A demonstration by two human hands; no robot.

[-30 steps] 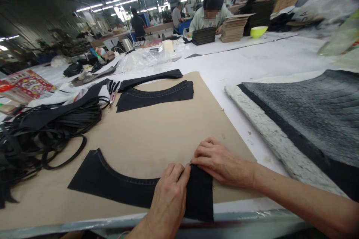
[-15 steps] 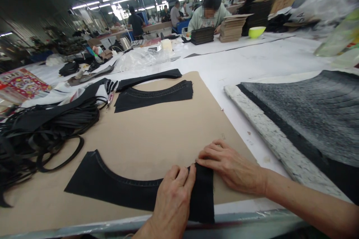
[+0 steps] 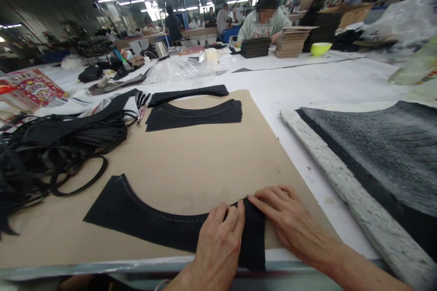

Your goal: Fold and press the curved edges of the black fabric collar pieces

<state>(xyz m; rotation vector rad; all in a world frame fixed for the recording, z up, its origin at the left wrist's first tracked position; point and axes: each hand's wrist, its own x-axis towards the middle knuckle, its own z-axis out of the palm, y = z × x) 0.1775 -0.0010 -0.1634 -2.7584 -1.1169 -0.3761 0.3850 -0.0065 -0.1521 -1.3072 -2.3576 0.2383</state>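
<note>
A black fabric piece [image 3: 146, 223] with a curved, snipped upper edge lies near the table's front edge, its right corner overhanging slightly. My left hand [image 3: 220, 236] presses on it right of the curve, fingers bent and closed at the top edge. Beside it, my right hand [image 3: 287, 213] pinches the same top edge close to the right corner. The fingertips of both hands almost meet, and the fold under them is partly hidden. Further back lie more curved black pieces [image 3: 194, 120], stacked with the same marked edge.
Brown paper [image 3: 191, 159] covers the work surface. A heap of black strips [image 3: 68, 145] lies on the left. At right is a speckled board [image 3: 327, 177] with grey-black fabric [image 3: 375, 145]. Across the table a person [image 3: 262, 22] sits behind stacked pieces [image 3: 255, 47] and a green bowl [image 3: 321, 48].
The view has shifted slightly, so most things sit a little further right. Both hands stay at the top edge of the black fabric piece; my right hand's fingers lie a little differently.
</note>
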